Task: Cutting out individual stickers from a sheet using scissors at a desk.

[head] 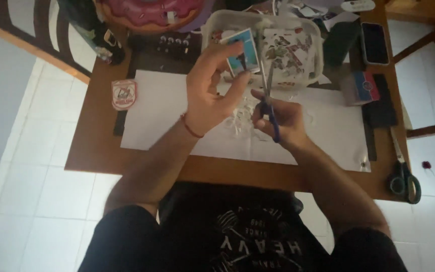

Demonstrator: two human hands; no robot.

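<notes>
The left hand (212,85) is raised above the table, thumb and fingers pinched on a small blue picture card (241,49), which it holds upright near the front edge of a clear plastic container (314,50). The right hand (283,118) is closed through the handles of blue-handled scissors (267,95); the blades point up and away from the body and meet the card at its right edge. Whether the blades are parted or closed cannot be told at this resolution; they appear to be at the card's margin.

To cut well at this stage: keep the card gripped close to the cut line so it does not flex. Feed the card into the blades by turning the left hand, not by twisting the scissors. Use the inner part of the blades for control. Keep the left fingertips clear of the blade path.

Below the hands lies a large white paper sheet (162,116) covering the middle of the brown table (91,146). Pale offcuts (237,121) rest on the sheet just beneath the hands. The container behind holds more printed cut-outs. To the left of the sheet lies a shield-shaped patch (124,94). At the right edge of the table lie a second pair of scissors with dark green handles (404,179), a dark phone (374,43) and a small red and blue box (361,86).
</notes>
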